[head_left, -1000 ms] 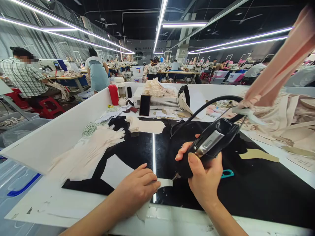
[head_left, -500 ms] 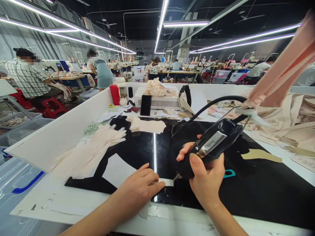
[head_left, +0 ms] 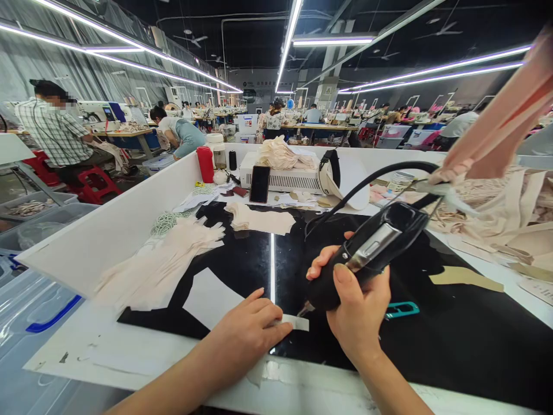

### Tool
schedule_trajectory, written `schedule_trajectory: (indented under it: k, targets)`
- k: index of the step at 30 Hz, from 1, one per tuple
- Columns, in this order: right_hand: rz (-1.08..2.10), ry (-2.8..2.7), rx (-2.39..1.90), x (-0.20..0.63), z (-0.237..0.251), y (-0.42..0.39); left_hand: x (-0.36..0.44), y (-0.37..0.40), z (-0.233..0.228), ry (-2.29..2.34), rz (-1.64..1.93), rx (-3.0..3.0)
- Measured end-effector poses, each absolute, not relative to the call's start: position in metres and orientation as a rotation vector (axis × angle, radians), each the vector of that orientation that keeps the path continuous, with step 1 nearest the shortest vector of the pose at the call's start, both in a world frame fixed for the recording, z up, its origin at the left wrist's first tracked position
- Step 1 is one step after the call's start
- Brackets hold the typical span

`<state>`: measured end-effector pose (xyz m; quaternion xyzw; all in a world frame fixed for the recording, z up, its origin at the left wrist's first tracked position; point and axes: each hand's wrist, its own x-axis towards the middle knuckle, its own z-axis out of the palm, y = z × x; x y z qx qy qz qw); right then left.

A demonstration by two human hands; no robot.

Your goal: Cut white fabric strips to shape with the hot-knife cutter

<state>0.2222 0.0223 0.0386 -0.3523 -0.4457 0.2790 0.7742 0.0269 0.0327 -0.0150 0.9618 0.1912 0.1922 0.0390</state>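
Note:
My left hand (head_left: 248, 331) lies flat on the black work mat (head_left: 453, 334), fingers stretched out, its tips pressing down a short whitish strip (head_left: 301, 324). My right hand (head_left: 358, 314) is wrapped round a black corded hand tool (head_left: 374, 248) with a silver lever. The tool slants down to the left. Its pointed metal tip is at the strip's upper edge; whether it touches cannot be made out. A white, paper-like piece (head_left: 209, 300) lies left of my left hand. Just right of my right hand is a turquoise-handled item (head_left: 404, 310).
Pale fabric pieces (head_left: 159, 265) spread at left, with a smaller stack (head_left: 261, 219) behind. A phone (head_left: 260, 184) leans on a vented white box (head_left: 280, 173). The tool's cable (head_left: 367, 178) arches up to hanging pink fabric (head_left: 492, 132). Fabric strips heap at right. Co-workers sit farther off.
The tool's tip has shifted slightly left and up, from the strip's right end to its upper edge. My left hand keeps its place. A co-worker behind has bent down.

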Motion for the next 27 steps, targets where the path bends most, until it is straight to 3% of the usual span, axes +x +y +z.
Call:
schedule_trajectory:
  k: [27]
  targets:
    - [0.6, -0.981, -0.777, 0.225, 0.033, 0.019, 0.028, 0.033, -0.016, 0.592, 0.6, 2.953]
